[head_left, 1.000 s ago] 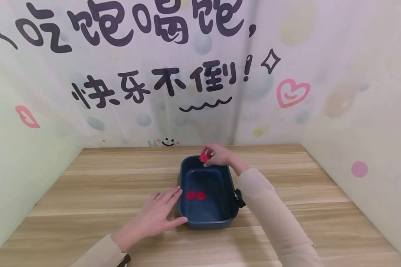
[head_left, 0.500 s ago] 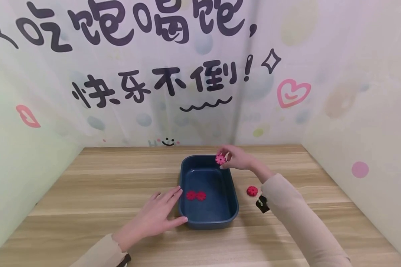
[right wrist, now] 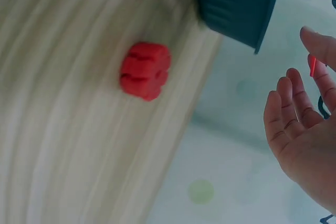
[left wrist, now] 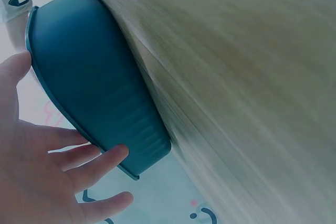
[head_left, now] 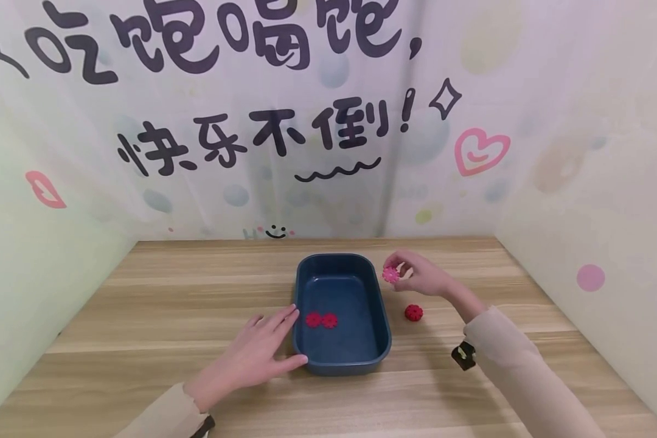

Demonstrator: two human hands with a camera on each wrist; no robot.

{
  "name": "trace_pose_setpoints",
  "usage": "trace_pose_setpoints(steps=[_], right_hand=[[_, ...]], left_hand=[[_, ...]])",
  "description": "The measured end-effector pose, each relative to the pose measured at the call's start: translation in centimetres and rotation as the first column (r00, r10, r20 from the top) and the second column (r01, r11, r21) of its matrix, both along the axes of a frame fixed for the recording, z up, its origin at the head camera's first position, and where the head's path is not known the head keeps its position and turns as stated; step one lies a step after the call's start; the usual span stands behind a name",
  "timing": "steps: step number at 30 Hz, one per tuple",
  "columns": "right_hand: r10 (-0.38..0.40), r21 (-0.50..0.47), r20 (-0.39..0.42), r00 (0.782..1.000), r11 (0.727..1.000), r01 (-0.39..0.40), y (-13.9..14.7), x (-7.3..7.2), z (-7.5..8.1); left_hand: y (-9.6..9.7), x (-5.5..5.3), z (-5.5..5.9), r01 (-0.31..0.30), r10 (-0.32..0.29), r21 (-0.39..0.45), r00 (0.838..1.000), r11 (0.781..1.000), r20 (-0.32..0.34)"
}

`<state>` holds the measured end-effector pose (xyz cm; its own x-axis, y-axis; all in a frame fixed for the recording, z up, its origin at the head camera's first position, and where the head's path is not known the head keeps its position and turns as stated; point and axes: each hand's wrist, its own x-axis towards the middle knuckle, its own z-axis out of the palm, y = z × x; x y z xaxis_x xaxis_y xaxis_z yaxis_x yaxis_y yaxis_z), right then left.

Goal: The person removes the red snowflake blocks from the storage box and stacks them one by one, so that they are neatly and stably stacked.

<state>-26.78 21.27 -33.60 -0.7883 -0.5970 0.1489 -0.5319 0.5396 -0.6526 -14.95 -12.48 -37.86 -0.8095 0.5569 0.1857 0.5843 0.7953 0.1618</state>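
Note:
My left hand (head_left: 254, 353) rests against the left side of a dark blue rectangular bin (head_left: 342, 369), thumb and fingertips at its rim, fingers spread. Thumb and fingertips along that rim also show in the left wrist view, where the bin's outer wall (left wrist: 89, 72) faces the camera. My right hand (head_left: 424, 277) pinches a pinkish-red flower-shaped disc (head_left: 391, 275) in the air just right of the bin's far right corner. Only a red sliver of the disc (right wrist: 313, 66) shows between thumb and index finger in the right wrist view. Two red flower-shaped discs (head_left: 321, 320) lie side by side inside the bin.
A small stack of red flower-shaped discs (head_left: 413, 312) sits on the wooden table (head_left: 159, 304), right of the bin and below my right hand. A printed curtain (head_left: 197, 201) hangs behind the table's far edge, with pale walls on both sides.
My right hand has moved right, from over the bin's far end to outside its right side, keeping hold of the disc. The stack, earlier hidden by the sleeve, now shows. Left hand unchanged.

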Motion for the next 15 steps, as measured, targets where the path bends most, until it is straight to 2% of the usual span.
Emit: trace_pose_setpoints(steps=[4, 9, 11, 15], right_hand=[[-0.025, -0.012, 0.04, 0.999, 1.0, 0.026, 1.0, 0.6, -0.5], [-0.026, -0.022, 0.09, 0.996, 0.999, 0.028, 1.3, 2.2, -0.2], [-0.028, -0.012, 0.1, 0.995, 0.999, 0.03, 1.6, 2.4, -0.6], [-0.045, -0.011, 0.134, 0.99, 0.999, 0.047, 2.7, 1.9, -2.6]], left_hand=[[0.0, 0.0, 0.1, 0.0, 0.0, -0.003, 1.0, 1.0, 0.003], [0.0, 0.0, 0.1, 0.002, -0.002, -0.009, 1.0, 1.0, -0.008], [0.0, 0.0, 0.1, 0.003, -0.003, -0.01, 1.0, 1.0, -0.011], [0.1, 0.0, 0.2, 0.005, -0.005, -0.01, 1.0, 1.0, -0.004]])
